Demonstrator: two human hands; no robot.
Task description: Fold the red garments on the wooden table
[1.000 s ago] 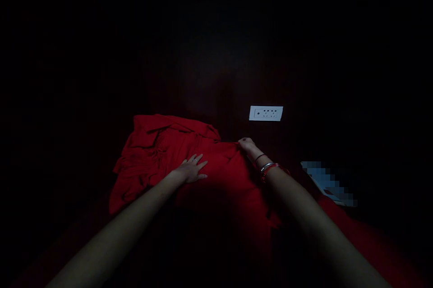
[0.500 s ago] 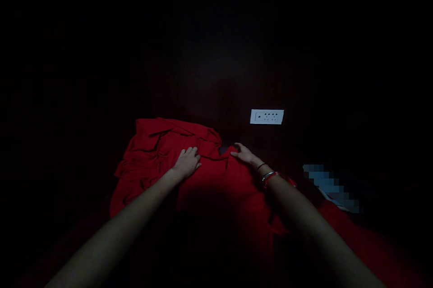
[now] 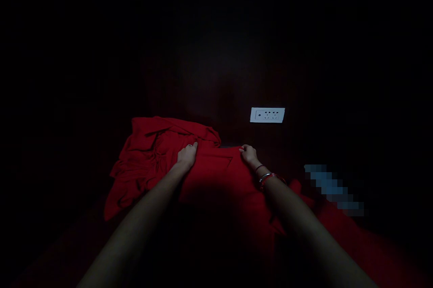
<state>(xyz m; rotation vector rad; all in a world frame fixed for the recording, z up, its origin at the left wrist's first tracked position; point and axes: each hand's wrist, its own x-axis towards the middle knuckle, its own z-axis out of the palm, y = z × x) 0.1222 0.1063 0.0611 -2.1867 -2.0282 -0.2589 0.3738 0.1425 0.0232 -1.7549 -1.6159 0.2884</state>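
Note:
A red garment (image 3: pixel 216 175) lies spread in front of me in a very dark room, with a crumpled heap of the same red cloth (image 3: pixel 149 153) to its left. My left hand (image 3: pixel 187 155) grips the garment's far edge at the left, fingers curled over it. My right hand (image 3: pixel 248 153), with bangles on the wrist, pinches the far edge at the right. Both arms reach forward over the cloth.
A white wall socket plate (image 3: pixel 267 115) shows on the dark wall behind, just above my right hand. A blurred-out pale object (image 3: pixel 333 189) lies to the right. More red fabric (image 3: pixel 372 247) runs along the lower right. Everything else is black.
My left hand slid from lying flat on the cloth up to its far edge and closed on it. My right hand shifted slightly and took hold of the far edge, which now lies straighter.

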